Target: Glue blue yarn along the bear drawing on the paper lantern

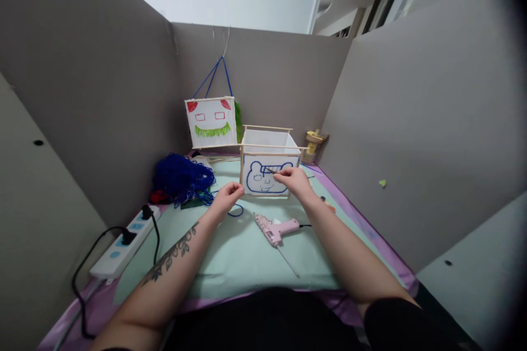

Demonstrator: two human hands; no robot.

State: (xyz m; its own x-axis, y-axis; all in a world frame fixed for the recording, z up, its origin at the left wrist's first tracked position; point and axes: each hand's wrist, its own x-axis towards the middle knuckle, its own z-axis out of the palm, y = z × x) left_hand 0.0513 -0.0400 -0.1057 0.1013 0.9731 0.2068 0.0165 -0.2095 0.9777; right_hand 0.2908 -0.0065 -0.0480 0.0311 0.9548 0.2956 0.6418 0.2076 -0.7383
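Observation:
A white paper box lantern with a wooden stick frame [252,175] stands on the table; its front bears a blue-outlined bear face. My right hand [294,180] is closed in front of that face, pinching a thin dark stick-like tool [269,170] whose tip points at the forehead lines. Its exact kind is too small to tell. At the lantern's lower left corner, my left hand [228,197] is closed with fingertips pressed together; what they pinch is hidden. A loop of blue yarn [241,210] lies just below it.
A pink glue gun [274,229] lies in front of the lantern. At left are a tangled blue yarn heap [179,178] and a white power strip [123,244] with black cords. Behind hangs another decorated lantern [211,123]. A yellow cup [313,142] stands back right. Grey panels [272,71] surround the table.

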